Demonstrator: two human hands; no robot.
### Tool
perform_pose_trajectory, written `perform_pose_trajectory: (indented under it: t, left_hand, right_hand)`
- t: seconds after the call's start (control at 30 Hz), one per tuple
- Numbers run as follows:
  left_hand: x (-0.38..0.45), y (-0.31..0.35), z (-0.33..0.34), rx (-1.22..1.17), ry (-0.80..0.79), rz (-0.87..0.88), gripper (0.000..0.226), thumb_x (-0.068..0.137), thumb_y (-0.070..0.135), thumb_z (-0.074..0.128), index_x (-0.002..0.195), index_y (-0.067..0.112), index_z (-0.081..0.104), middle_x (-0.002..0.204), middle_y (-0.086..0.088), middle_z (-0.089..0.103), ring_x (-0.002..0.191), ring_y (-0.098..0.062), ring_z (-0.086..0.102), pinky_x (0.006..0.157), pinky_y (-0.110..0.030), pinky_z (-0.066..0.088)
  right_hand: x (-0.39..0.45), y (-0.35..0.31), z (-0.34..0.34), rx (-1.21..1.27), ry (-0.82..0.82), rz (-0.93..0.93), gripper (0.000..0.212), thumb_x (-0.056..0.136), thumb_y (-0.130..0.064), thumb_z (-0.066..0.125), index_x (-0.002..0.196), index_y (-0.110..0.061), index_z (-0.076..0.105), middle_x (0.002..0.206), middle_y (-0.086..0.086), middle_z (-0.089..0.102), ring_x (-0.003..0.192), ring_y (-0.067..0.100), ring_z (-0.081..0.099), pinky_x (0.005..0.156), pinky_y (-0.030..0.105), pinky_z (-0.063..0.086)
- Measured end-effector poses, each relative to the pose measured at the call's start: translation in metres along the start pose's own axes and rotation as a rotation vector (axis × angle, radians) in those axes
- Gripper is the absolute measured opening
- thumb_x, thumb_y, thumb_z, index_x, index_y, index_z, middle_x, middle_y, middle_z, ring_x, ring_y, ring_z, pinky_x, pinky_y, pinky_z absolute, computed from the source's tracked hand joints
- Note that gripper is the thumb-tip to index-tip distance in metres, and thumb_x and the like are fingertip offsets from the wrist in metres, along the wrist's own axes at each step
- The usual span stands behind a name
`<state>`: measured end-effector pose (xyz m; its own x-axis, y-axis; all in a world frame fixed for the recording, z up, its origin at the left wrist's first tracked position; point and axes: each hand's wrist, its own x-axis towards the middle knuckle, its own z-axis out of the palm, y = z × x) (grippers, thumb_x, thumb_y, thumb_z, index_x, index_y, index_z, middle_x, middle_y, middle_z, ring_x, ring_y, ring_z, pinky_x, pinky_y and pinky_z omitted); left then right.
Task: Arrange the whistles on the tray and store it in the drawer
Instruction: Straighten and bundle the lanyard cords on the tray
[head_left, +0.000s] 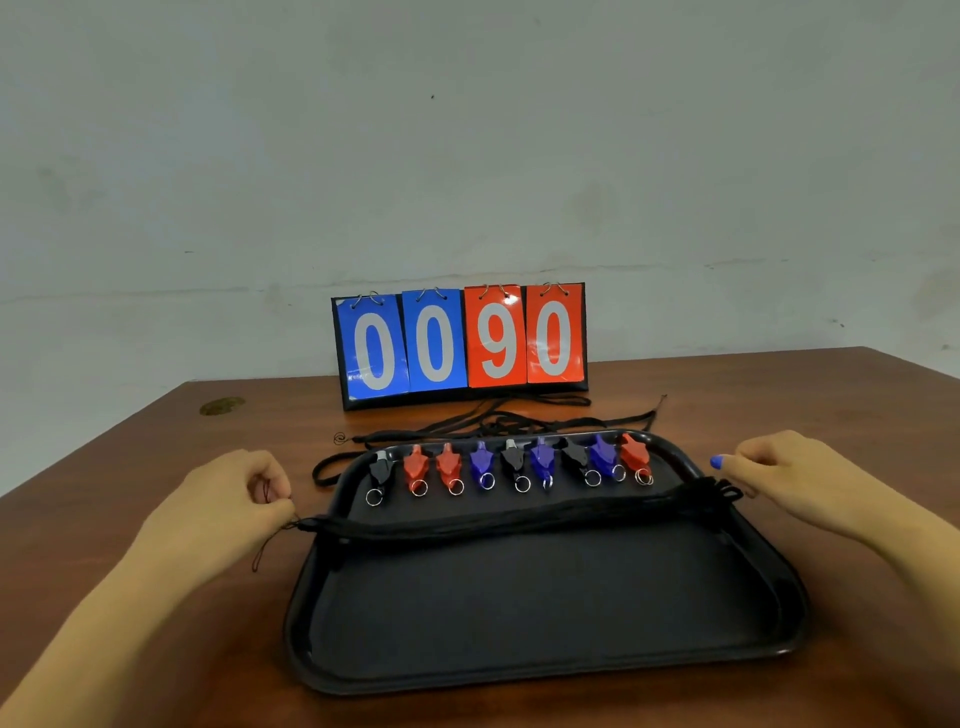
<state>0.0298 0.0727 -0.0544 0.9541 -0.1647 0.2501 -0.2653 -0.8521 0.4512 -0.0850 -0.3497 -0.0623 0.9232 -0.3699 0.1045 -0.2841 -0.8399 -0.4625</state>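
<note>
A black tray (545, 613) lies on the brown table in front of me. Several whistles (511, 462), black, red and blue, stand in one row along its far edge, each with a metal ring. A bundle of black lanyard cords (509, 519) stretches straight across the tray from left to right. My left hand (244, 493) pinches the bundle's left end just off the tray's left rim. My right hand (779, 473) holds the right end at the tray's right rim.
A flip scoreboard (460, 343) reading 0090 stands at the back of the table against the wall. More loose black cords (498, 421) lie between it and the tray. The table's left edge runs diagonally at the left. No drawer shows.
</note>
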Motion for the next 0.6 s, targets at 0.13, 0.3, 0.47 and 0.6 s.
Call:
perform_pose_trajectory:
  t: [0.13,0.3,0.47,0.6]
  left_hand:
    - [0.005,-0.006,0.001,0.054,0.096,0.003,0.013,0.081,0.018,0.061,0.073,0.027,0.056,0.083,0.007,0.053,0.076,-0.009,0.051,0.062,-0.027,0.040]
    - [0.008,-0.017,0.003,0.095,0.227,0.043,0.012,0.089,0.031,0.051,0.084,0.026,0.060,0.082,0.010,0.053,0.081,-0.014,0.053,0.068,-0.035,0.049]
    - [0.000,0.004,0.003,-0.102,0.379,0.164,0.014,0.089,0.027,0.053,0.080,0.023,0.062,0.078,0.005,0.059,0.076,-0.015,0.053,0.070,-0.036,0.042]
    - [-0.001,0.004,0.005,-0.105,0.424,0.166,0.015,0.089,0.027,0.053,0.077,0.025,0.060,0.076,0.009,0.058,0.075,-0.013,0.052,0.077,-0.033,0.033]
  right_hand:
    - [-0.004,-0.010,0.006,-0.037,0.078,-0.060,0.046,0.092,-0.039,0.049,0.056,-0.011,0.044,0.051,0.001,0.047,0.049,0.016,0.043,0.054,0.031,0.034]
    - [-0.019,-0.045,0.008,-0.045,0.089,-0.150,0.038,0.091,-0.039,0.047,0.062,-0.017,0.059,0.054,0.001,0.056,0.050,0.011,0.048,0.055,0.026,0.039]
    - [-0.023,-0.092,0.008,-0.095,0.015,-0.256,0.035,0.092,-0.041,0.046,0.066,-0.022,0.059,0.062,0.001,0.059,0.057,0.011,0.051,0.056,0.023,0.040]
    - [-0.013,-0.143,0.021,-0.197,-0.124,-0.369,0.028,0.093,-0.043,0.045,0.072,-0.028,0.057,0.069,-0.008,0.058,0.062,0.004,0.051,0.057,0.013,0.036]
